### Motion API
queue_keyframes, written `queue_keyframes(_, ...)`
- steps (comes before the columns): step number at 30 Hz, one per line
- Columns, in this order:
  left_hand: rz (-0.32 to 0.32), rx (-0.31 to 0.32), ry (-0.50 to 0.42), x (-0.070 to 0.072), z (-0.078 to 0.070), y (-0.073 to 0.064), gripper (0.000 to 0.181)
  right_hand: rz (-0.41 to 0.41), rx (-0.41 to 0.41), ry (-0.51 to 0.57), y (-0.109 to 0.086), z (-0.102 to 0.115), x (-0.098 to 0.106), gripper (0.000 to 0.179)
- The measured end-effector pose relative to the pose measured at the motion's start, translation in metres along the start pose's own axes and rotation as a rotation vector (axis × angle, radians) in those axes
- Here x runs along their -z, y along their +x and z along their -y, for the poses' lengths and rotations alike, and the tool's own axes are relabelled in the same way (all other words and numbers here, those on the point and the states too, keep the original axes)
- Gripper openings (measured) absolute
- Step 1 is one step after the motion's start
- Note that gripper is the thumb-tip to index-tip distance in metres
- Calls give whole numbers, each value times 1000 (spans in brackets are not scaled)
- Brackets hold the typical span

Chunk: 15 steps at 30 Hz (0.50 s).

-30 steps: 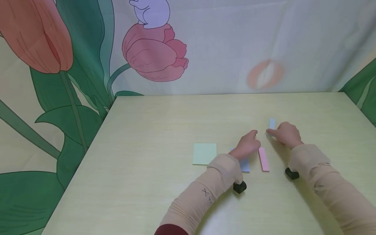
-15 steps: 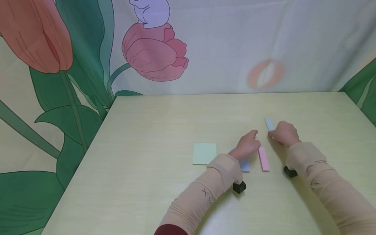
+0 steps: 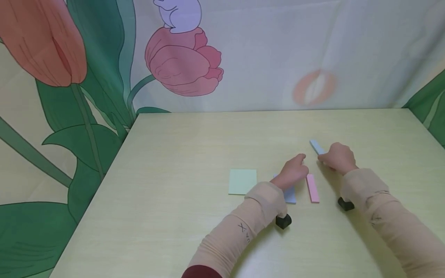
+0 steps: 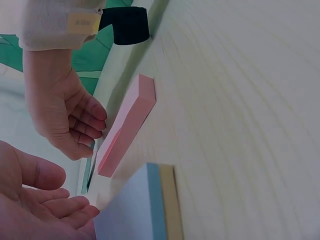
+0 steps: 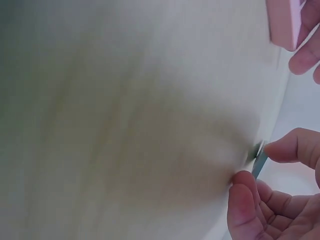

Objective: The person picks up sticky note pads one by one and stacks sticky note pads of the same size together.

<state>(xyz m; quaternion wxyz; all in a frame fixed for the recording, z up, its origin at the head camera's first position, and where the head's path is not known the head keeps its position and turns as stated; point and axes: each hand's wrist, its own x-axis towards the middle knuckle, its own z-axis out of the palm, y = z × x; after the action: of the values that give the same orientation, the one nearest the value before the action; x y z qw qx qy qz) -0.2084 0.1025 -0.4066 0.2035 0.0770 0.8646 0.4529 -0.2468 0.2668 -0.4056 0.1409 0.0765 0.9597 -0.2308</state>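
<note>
My right hand (image 3: 338, 158) pinches the near end of a light blue strip-shaped sticky note pad (image 3: 316, 147), which lies slanted on the table toward the far left. In the right wrist view, thumb and fingers stand on either side of the pad (image 5: 259, 164). Loosely curled and holding nothing, my left hand (image 3: 291, 172) hovers over a blue sticky note pad (image 3: 290, 195) and partly hides it. A pink strip pad (image 3: 312, 189) lies just right of that hand; the left wrist view shows the pink pad (image 4: 127, 125) between the blue pad (image 4: 125, 210) and my right hand (image 4: 65, 110).
A square light green sticky note pad (image 3: 242, 181) lies left of my left hand. The pale wooden table (image 3: 156, 185) ends at the back against a hanging cloth (image 3: 264, 58) printed with flowers. Black wrist cameras (image 3: 283, 221) sit under both sleeves.
The light blue strip pad has turned, its far end swinging left, while my right hand's grip on its near end shifted slightly. My left hand and the other pads stay in place.
</note>
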Motion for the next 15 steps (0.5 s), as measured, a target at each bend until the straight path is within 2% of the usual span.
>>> queue_keyframes(8,-5,-6,-15,0,1,-2,52,9,2,2,-12,1,4,29)
queue_keyframes(15,-16,-18,-24,0,1,-6,52,-3,47,-7,-28,3,5,31)
